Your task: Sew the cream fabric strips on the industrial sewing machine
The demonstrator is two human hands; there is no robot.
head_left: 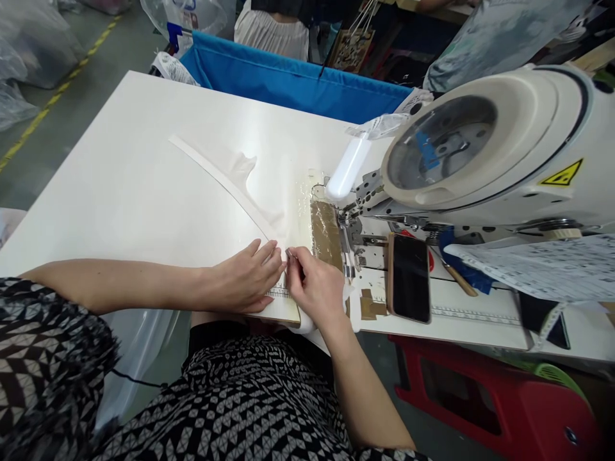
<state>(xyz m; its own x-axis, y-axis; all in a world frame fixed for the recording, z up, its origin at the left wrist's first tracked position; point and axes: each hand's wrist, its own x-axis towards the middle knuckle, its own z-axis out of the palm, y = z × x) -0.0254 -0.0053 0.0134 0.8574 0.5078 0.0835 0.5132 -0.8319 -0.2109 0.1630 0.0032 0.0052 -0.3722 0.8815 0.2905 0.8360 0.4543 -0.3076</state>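
Observation:
A piece of white fabric [250, 186] with a long curved strip lies on the white sewing table [120, 179], running from the back left toward the needle. My left hand [245, 278] rests on the fabric's near end with fingers pressed together, pinching it. My right hand [314, 288] pinches the same fabric edge right beside it, fingers closed. Both hands sit just left of the presser foot [346, 246] of the white sewing machine [490, 147].
A black phone [409, 276] lies on the machine bed right of the needle. A printed sheet [538, 266] lies under the machine arm. A blue fabric bin [288, 77] stands behind the table. A red stool [485, 397] is below right. Plastic bags sit at the far left.

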